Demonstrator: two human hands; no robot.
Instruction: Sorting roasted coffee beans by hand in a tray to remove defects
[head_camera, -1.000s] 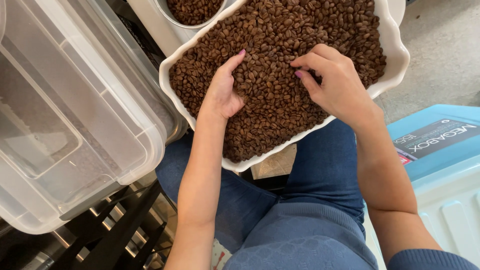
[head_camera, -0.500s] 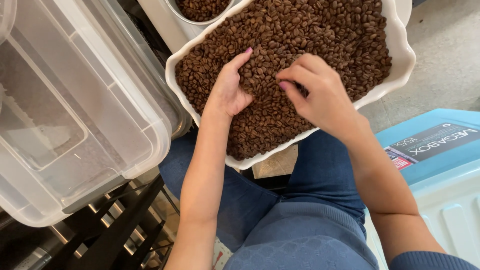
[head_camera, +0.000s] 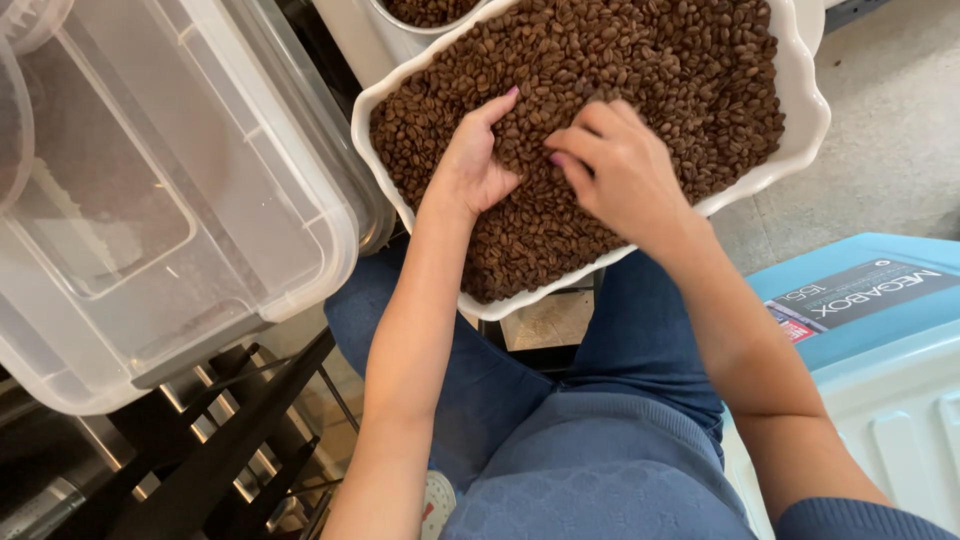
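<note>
A clear plastic storage bin (head_camera: 170, 200) stood left of the white scalloped ceramic tray (head_camera: 800, 140) of brown roasted coffee beans (head_camera: 640, 60) across the person's lap. The left hand (head_camera: 475, 160) lay loosely spread on them; the right hand (head_camera: 615, 165) curled, fingertips narrowed into the beans.

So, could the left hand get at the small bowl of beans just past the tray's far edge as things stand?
Probably yes. The left hand rests open on the beans in the white tray, and nothing stands between it and the small bowl, though most of the bowl is cut off by the picture's edge.
</note>
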